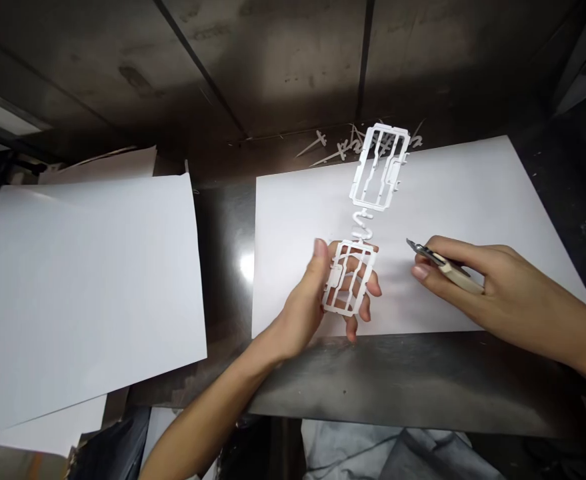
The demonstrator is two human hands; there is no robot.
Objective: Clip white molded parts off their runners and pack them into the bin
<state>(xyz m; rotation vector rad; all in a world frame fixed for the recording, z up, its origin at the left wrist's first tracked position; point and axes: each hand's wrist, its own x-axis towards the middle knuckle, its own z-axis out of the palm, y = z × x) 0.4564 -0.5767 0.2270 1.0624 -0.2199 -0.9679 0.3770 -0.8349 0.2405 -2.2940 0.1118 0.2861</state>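
Observation:
My left hand (303, 310) grips the nearer of two white plastic frames (351, 277), thumb at its left edge and fingers behind it. A curled white runner (363, 225) joins this piece to a second white plastic frame (380, 167), which sticks out away from me above the white sheet. To the right, my right hand (477, 280) is closed around a pale-handled cutter (445, 267). Its dark metal tip points left and stands apart from the plastic frames. The fingers of my left hand show partly through the openings of the nearer frame.
Under my hands a large white sheet (293, 213) lies on the metal table (373, 380). Several thin white plastic scraps (323, 148) lie beyond its far edge, near the metal wall (283, 60). More large white sheets (87, 280) are stacked at the left.

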